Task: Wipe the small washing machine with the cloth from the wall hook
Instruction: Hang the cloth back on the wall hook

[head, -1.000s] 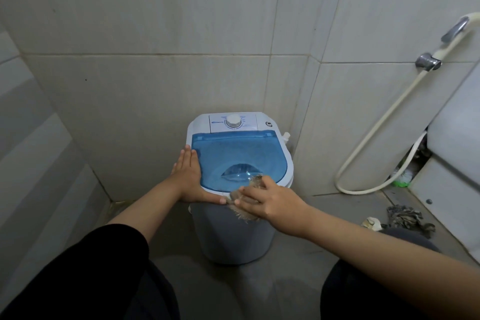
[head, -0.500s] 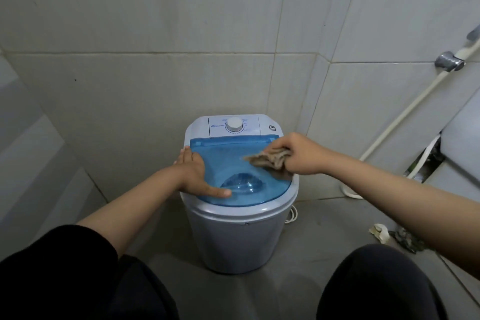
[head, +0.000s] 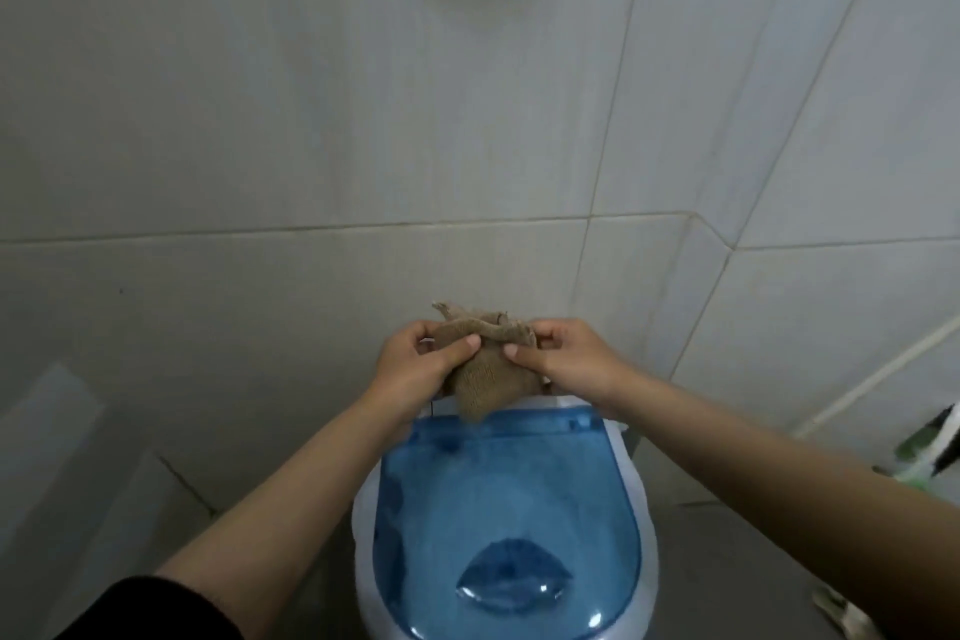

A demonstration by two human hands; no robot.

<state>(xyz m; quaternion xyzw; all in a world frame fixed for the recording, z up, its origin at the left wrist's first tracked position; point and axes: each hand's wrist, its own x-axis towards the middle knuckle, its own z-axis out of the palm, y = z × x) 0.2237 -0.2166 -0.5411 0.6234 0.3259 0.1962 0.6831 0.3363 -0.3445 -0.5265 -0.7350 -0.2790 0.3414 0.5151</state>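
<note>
The small washing machine [head: 506,509] stands low in the middle, white with a clear blue lid that lies shut. A tan knitted cloth [head: 491,377] hangs just above its rear control panel, which is hidden behind it. My left hand [head: 421,369] pinches the cloth's left edge and my right hand [head: 563,359] pinches its right edge. Both hands hold it up between them, clear of the lid.
Pale tiled walls meet in a corner behind and to the right of the machine. A white hose [head: 878,374] runs down the right wall. A green and white object [head: 935,447] sits at the right edge. Grey floor lies on both sides.
My left hand left the lid and took the cloth's left edge. My right hand lifted the cloth off the lid to above the panel. The view moved closer and tilted up.
</note>
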